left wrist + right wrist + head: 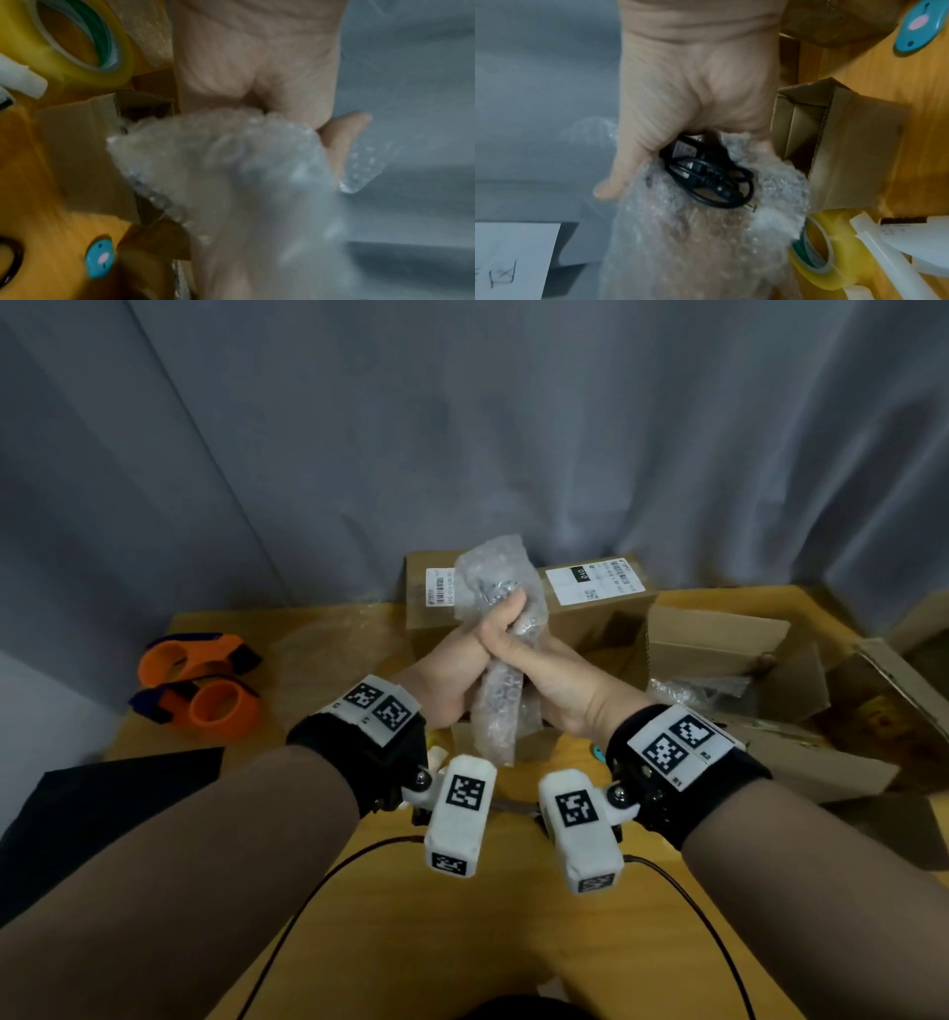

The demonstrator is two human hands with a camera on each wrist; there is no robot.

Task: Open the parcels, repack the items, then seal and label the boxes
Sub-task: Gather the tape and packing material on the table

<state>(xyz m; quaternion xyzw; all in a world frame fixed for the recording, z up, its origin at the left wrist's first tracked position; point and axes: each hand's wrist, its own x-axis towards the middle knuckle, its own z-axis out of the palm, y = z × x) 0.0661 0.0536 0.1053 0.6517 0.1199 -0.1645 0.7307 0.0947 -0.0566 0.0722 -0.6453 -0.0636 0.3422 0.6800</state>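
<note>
Head view, wooden table (503, 942), grey curtain (462, 428) behind, both hands' fingers gripping bubble wrap (500, 706)

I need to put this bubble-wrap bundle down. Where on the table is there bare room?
Bare wood lies near the table front edge, crossed only by thin cables, and between the orange tape dispensers and the labelled boxes. The right side is crowded with open boxes. Both hands grip the bubble-wrap bundle.

The head view looks forward and down over the table (513, 942) from above. Both wrist views sit very close along each palm, sharing the bubble wrap (231, 162) and tape roll (816, 259).
</note>
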